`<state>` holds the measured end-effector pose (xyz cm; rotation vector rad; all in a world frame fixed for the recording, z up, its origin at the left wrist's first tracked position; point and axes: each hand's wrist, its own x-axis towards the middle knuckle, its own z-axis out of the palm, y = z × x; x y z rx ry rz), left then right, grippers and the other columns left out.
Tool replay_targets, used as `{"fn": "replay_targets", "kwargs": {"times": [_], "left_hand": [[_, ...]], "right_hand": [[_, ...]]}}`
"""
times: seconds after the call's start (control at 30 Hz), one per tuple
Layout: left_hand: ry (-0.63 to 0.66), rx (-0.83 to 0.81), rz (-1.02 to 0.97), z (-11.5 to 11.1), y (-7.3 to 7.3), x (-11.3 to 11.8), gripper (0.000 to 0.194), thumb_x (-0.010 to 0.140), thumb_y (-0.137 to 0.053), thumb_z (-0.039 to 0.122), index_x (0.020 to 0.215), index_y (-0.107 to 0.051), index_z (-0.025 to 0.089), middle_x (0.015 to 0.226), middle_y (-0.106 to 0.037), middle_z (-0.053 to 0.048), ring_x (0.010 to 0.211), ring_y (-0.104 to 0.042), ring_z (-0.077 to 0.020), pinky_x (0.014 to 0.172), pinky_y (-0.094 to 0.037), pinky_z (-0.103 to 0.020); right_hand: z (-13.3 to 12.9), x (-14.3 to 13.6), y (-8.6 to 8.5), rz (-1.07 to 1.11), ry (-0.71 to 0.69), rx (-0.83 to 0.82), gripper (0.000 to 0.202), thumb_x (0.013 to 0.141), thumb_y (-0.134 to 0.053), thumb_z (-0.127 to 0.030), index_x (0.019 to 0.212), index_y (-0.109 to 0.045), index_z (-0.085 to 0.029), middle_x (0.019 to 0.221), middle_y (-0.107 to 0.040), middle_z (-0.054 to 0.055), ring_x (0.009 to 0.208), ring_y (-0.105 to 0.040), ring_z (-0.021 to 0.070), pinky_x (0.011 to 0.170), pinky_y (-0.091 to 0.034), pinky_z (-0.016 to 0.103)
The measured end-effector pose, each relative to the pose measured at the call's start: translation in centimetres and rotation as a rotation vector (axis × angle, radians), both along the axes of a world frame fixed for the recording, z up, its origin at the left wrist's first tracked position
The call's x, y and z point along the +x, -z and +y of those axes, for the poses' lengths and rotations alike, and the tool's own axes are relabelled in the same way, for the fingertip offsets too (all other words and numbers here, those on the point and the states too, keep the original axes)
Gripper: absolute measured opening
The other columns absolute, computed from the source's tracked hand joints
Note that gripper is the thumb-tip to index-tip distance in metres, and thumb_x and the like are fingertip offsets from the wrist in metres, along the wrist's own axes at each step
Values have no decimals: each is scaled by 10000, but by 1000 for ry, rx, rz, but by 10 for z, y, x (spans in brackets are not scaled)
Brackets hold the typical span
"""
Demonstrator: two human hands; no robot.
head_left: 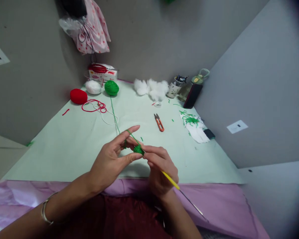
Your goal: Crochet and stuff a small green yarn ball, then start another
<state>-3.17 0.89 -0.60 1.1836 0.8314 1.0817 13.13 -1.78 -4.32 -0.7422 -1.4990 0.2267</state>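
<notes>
Left hand (112, 159): thumb and fingers pinch the green crochet piece (139, 150), its strand running over the raised index finger. Right hand (161, 169): closed around the yellow-handled hook (170, 180), fingertips against the piece. Orange snips (158, 122) lie beyond the grip.

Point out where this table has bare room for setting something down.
One free patch: left of the left hand, nearer than the short red strand. Another lies right of the right hand, nearer than the white paper. Crowded: the back, with yarn balls, white stuffing and cup.
</notes>
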Motion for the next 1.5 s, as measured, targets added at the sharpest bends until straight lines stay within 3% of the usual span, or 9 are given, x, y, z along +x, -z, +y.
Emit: {"fn": "replay_targets", "kwargs": {"times": [0.13,0.3,0.43,0.57,0.9,1.07,1.2,1.33,1.5], "left_hand": [[64,-138,-119,-2,0,3,699,795,-859,236,1441,-594,235,938,-698,17,933,-665,-145,933,-537,-288],[47,-206,-192,-6,0,6,701,797,-869,234,1441,-593,254,952,-677,18,958,-649,-139,924,-515,-267],[163,-365,-298,-6,-1,6,691,794,-875,288,1433,-613,243,993,-688,-6,938,-625,-137,905,-479,-259],[262,-464,-351,0,-2,1,754,745,-902,276,1438,-612,214,987,-694,-26,937,-609,-159,931,-443,-284],[203,-362,-225,8,-1,-5,657,717,-891,237,1346,-699,225,959,-641,-11,892,-547,-150,867,-421,-273],[265,-342,-212,10,2,-6,521,769,-840,286,1279,-751,225,932,-649,-23,827,-536,-150,802,-435,-278],[286,-344,-222,8,5,-2,412,869,-762,305,1275,-750,234,947,-693,-32,805,-568,-153,811,-465,-299],[258,-272,-174,5,9,3,421,908,-743,306,1324,-718,250,1095,-747,-60,1043,-632,-210,1008,-444,-347],[218,-226,-140,3,11,3,404,895,-768,307,1297,-740,274,1119,-749,-57,1109,-635,-217,1028,-452,-338]], "right_hand": [[1,-5,11,2,77,82,326,1018,-546,-157,1216,-745,-323,1131,-779,62,877,-746,190,689,-624,347],[-3,3,15,-244,263,107,430,945,-674,-129,1300,-707,-369,1134,-750,50,940,-734,210,734,-633,361],[-4,3,11,-155,188,91,438,941,-688,-134,1285,-715,-403,1097,-757,39,939,-739,211,746,-639,366],[-1,-2,0,64,40,13,293,993,-629,-186,1179,-773,-361,1018,-782,41,861,-746,192,691,-641,352],[-11,18,-13,66,-81,-181,246,1000,-600,-176,1123,-777,-294,927,-800,45,862,-750,208,728,-646,394],[-6,25,-20,295,-173,-395,159,986,-631,-258,948,-784,-235,842,-772,35,638,-693,150,617,-601,331],[-1,20,-18,450,-272,-479,152,981,-644,-286,920,-768,-224,802,-755,19,593,-673,128,567,-570,285],[-1,10,-12,276,-120,-347,137,984,-647,-267,979,-785,-266,916,-777,40,769,-701,170,679,-591,336],[2,5,-8,207,-24,-304,159,997,-626,-253,1002,-782,-284,976,-799,41,915,-722,202,716,-589,352]]}}
